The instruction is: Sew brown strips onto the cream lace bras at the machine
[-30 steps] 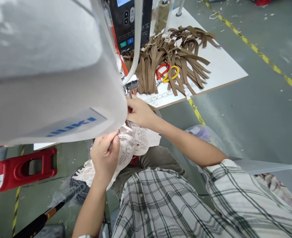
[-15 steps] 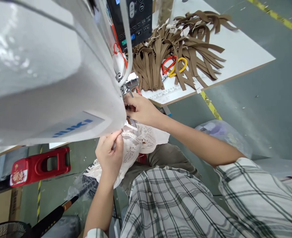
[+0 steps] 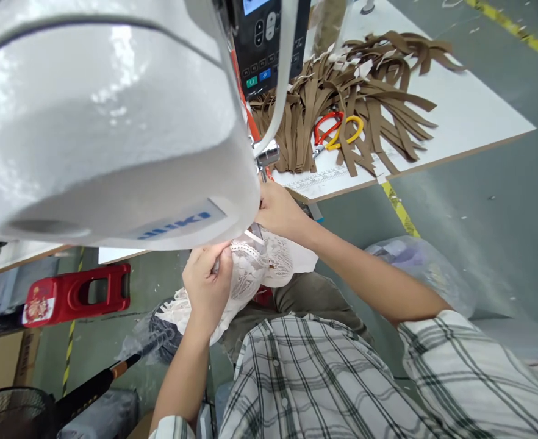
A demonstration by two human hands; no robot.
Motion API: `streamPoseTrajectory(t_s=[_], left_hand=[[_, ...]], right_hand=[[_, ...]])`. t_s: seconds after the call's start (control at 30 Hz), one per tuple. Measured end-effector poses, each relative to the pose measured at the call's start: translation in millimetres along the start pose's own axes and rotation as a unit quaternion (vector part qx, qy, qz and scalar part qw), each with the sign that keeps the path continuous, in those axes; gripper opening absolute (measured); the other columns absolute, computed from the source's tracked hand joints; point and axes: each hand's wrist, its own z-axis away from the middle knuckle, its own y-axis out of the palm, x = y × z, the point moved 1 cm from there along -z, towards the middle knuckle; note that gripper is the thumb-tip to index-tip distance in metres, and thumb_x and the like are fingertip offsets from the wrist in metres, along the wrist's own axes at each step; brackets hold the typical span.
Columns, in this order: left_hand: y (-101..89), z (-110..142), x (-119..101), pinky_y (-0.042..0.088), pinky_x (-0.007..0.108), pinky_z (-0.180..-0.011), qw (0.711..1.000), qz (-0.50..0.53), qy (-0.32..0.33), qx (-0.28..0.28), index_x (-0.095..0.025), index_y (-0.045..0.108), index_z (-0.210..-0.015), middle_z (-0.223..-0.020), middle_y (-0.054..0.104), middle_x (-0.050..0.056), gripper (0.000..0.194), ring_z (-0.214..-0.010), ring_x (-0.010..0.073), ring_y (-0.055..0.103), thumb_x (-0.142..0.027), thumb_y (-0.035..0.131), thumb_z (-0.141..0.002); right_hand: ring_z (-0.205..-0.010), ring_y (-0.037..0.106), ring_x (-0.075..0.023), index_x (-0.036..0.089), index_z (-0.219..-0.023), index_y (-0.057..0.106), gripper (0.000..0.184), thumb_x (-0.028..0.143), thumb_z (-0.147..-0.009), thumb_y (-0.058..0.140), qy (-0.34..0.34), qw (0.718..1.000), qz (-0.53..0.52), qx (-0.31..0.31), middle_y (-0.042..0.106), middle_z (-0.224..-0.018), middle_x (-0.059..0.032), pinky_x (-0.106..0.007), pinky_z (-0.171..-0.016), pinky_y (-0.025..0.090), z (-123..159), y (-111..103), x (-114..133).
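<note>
A white lace bra point(image 3: 246, 268) hangs over my lap, its upper edge under the white JUKI sewing machine head point(image 3: 113, 152). My left hand point(image 3: 208, 280) is closed, thumb and fingers pinching the lace edge beside the machine's lower rim. On the other side of the head, my right hand point(image 3: 282, 210) is closed with curled fingers near the needle area. Its fingertips are hidden behind the machine, so what they hold cannot be made out. A narrow white strip lies between the two hands, on top of the lace.
Many brown fabric strips point(image 3: 379, 103) lie on the white table point(image 3: 474, 116), with red-and-yellow-handled snips point(image 3: 337, 133) among them. A control panel point(image 3: 271, 49) stands behind the machine. On the floor are a red stool point(image 3: 77, 294), a clear plastic bag point(image 3: 419, 268) and a fan point(image 3: 13, 408).
My view has shifted, so the machine head covers more of the needle area and of my right fingers. Both hands stay at the machine, the left still pinching the lace.
</note>
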Motion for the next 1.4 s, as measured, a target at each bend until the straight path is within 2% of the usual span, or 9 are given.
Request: streamPoseTrajectory(t_s=[0.3, 0.47, 0.6, 0.8, 0.9, 1.0, 1.13, 1.27, 1.4], left_hand=[[-7.9, 11.8, 8.6, 0.037, 0.022, -0.053, 0.998, -0.022, 0.008, 0.062, -0.020, 0.068, -0.104, -0.068, 0.064, -0.003, 0.029, -0.057, 0.0110, 0.057, -0.039, 0.073, -0.082], [-4.8, 33.3, 22.5, 0.023, 0.026, -0.051, 0.975, -0.050, 0.201, -0.085, -0.020, 0.047, -0.064, -0.050, 0.044, -0.005, 0.030, -0.048, 0.0108, 0.038, -0.028, 0.067, -0.086], [-3.0, 44.0, 25.7, 0.020, 0.027, -0.052, 0.974, -0.029, 0.193, -0.114, -0.021, 0.044, -0.065, -0.051, 0.035, -0.006, 0.029, -0.049, 0.0115, 0.033, -0.022, 0.062, -0.087], [-4.8, 51.9, 26.5, 0.019, 0.027, -0.052, 0.976, -0.020, 0.184, -0.119, -0.021, 0.044, -0.064, -0.051, 0.033, -0.006, 0.029, -0.049, 0.0112, 0.030, -0.016, 0.064, -0.084], [-9.6, 52.8, 24.3, 0.020, 0.027, -0.051, 0.985, -0.025, 0.141, -0.097, -0.021, 0.047, -0.060, -0.050, 0.036, -0.005, 0.029, -0.048, 0.0118, 0.032, -0.021, 0.061, -0.085], [-18.2, 54.9, 13.0, 0.025, 0.026, -0.052, 0.992, 0.051, 0.034, 0.113, -0.020, 0.055, -0.062, -0.054, 0.047, -0.001, 0.032, -0.051, 0.0124, 0.041, -0.031, 0.053, -0.093], [-30.8, 68.0, -8.1, 0.039, 0.026, -0.052, 0.856, 0.304, -0.101, 0.406, -0.019, 0.064, -0.066, -0.059, 0.058, 0.003, 0.049, -0.054, 0.0146, 0.052, -0.052, 0.045, -0.096], [-37.2, 75.3, 2.2, 0.050, 0.031, -0.054, 0.810, 0.423, -0.216, 0.344, -0.018, 0.075, -0.082, -0.072, 0.070, 0.009, 0.049, -0.062, 0.0216, 0.065, -0.062, 0.055, -0.089], [-38.7, 63.2, 50.1, 0.052, 0.032, -0.054, 0.855, 0.342, -0.306, 0.242, -0.018, 0.073, -0.091, -0.073, 0.072, 0.009, 0.049, -0.062, 0.0230, 0.067, -0.063, 0.054, -0.088]], right_hand=[[-0.084, 0.063, -0.0152, 0.024, -0.088, 0.066, 0.015, 0.038, -0.091, 0.063, 0.050, 0.986, -0.139, -0.076, 0.064, -0.106, -0.0037, -0.033, -0.075, 0.055, 90.6, 6.2, 0.5], [-0.073, 0.071, -0.0160, 0.029, -0.110, 0.069, 0.028, 0.021, -0.083, 0.073, -0.081, 0.985, -0.150, 0.041, 0.074, -0.089, 0.0010, -0.028, -0.063, 0.060, 154.7, 6.7, 30.5], [-0.076, 0.074, -0.0149, 0.031, -0.133, 0.059, 0.058, 0.009, -0.081, 0.071, -0.167, 0.978, -0.114, 0.044, 0.076, -0.104, -0.0008, -0.027, -0.066, 0.062, 163.0, 12.6, 40.6], [-0.063, 0.070, -0.0110, 0.027, -0.133, 0.057, 0.053, 0.010, -0.084, 0.069, -0.196, 0.973, -0.104, 0.060, 0.078, -0.098, -0.0015, -0.024, -0.059, 0.059, 159.3, 18.2, 55.0], [-0.066, 0.071, -0.0131, 0.029, -0.124, 0.064, 0.042, 0.018, -0.084, 0.071, -0.121, 0.977, -0.132, 0.113, 0.078, -0.094, 0.0000, -0.026, -0.062, 0.059, 163.8, 14.9, 52.9], [-0.082, 0.072, -0.0188, 0.029, -0.101, 0.072, 0.019, 0.036, -0.084, 0.072, 0.012, 0.991, -0.102, 0.080, 0.075, -0.091, -0.0008, -0.034, -0.077, 0.059, 165.1, 5.6, 22.2], [-0.101, 0.065, -0.0218, 0.023, -0.101, 0.066, 0.035, 0.055, -0.088, 0.058, 0.198, 0.978, -0.060, 0.001, 0.068, -0.106, -0.0079, -0.041, -0.091, 0.053, 164.4, -3.8, -48.3], [-0.092, 0.066, -0.0201, 0.016, -0.101, 0.068, 0.050, 0.056, -0.072, 0.074, 0.300, 0.913, -0.115, 0.251, 0.071, -0.101, -0.0087, -0.033, -0.078, 0.053, 182.3, 1.9, -85.3], [-0.065, 0.059, -0.0133, 0.014, -0.083, 0.068, 0.047, 0.061, -0.077, 0.069, 0.322, 0.877, -0.170, 0.315, 0.066, -0.075, -0.0016, -0.024, -0.058, 0.046, 199.9, -0.6, -73.9]])
